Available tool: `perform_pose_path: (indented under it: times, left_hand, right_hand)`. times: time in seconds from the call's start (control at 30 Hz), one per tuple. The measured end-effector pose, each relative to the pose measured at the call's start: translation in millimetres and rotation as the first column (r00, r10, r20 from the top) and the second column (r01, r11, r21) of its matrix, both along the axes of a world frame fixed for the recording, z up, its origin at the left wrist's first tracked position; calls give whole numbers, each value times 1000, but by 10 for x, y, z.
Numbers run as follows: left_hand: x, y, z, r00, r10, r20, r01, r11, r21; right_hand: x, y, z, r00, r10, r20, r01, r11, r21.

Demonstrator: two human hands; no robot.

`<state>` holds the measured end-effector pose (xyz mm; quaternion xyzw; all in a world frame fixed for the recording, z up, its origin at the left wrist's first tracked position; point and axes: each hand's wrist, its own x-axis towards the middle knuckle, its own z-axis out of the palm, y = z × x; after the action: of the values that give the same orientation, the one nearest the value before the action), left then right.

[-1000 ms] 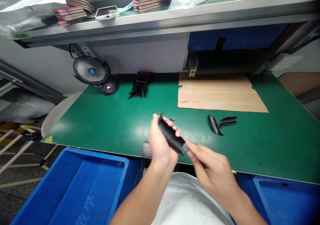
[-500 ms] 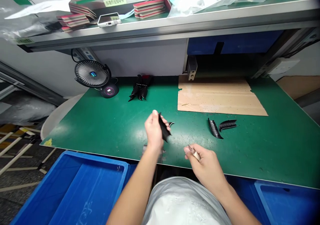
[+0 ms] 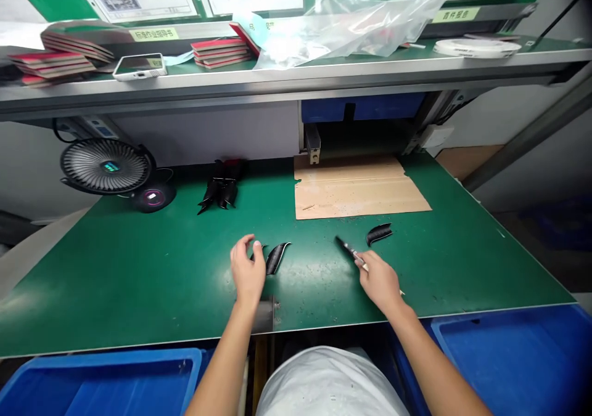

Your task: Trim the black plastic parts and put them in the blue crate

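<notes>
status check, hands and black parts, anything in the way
Left hand open, beside two black curved pieces. Right hand gripping a blurred black part. In between, dark specks on the green tabletop.

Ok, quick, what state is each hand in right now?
Left hand: open, beside a curved black piece.
Right hand: closed, holding another black piece and a pale-handled tool.

Remotely, I'm viewing a workshop: a labelled shelf [image 3: 277, 85] is spanning a green workbench [image 3: 139, 280], blue bins [image 3: 518, 354] sitting below.
</notes>
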<state>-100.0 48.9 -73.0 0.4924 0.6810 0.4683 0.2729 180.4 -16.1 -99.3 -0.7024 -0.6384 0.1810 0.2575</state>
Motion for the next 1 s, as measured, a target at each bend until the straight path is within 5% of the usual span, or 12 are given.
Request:
perform_pose_path:
  times: [0.07, 0.1, 0.2, 0.23, 0.27, 0.33, 0.4, 0.47, 0.53, 0.67, 0.8, 1.0]
  left_hand:
    - [221, -154, 119, 952, -95, 289, 131, 985, -108]
    - [338, -228, 175, 856, -132, 499, 264, 943, -204]
    - [636, -404, 343, 361, -53, 931, 783, 560, -272]
    - [701, -442, 403, 235, 6, 972, 869, 447, -213]
    - [745, -469, 466, 156, 57, 986, 903, 398, -165]
    - [783, -493, 595, 98, 138, 986, 866, 477, -153]
    - [779, -485, 721, 89, 191, 978, 719, 667, -195]
    - [763, -465, 830, 109, 162, 981, 481, 855, -195]
    - [750, -453, 923, 176, 66, 982, 268, 957, -112]
    - [729, -487, 1091, 236, -118, 964, 94, 991, 98]
    - [690, -543, 1218, 170, -178, 969, 134, 979, 156]
    - [686, -567, 1226, 352, -153, 923, 8, 987, 160]
  right_hand:
    - [-53, -81, 183, 982, 173, -80, -172, 985, 24]
    - [-84, -114, 293, 953, 270, -140, -265, 963, 50]
    - [-184, -162, 625, 793, 518, -322, -487, 855, 178]
    - [-215, -169, 720, 744, 570, -348, -527, 821, 218]
    - [-244, -178, 799, 730, 587, -350, -533, 810, 245]
    - [-291, -215, 909, 803, 500, -325, -431, 863, 263]
    - [-329, -288, 958, 873, 327, -362, -241, 934, 264]
    - [-370, -387, 961, 868, 188, -459, -87, 969, 232]
    - [-428, -488, 937, 819, 129, -559, -40, 985, 169]
    - [-585, -618, 883, 670, 83, -737, -125, 992, -2]
    - [-700, -646, 903, 533, 48, -845, -176, 983, -55]
    - [-761, -620, 1007, 449, 4, -893, -208, 973, -100]
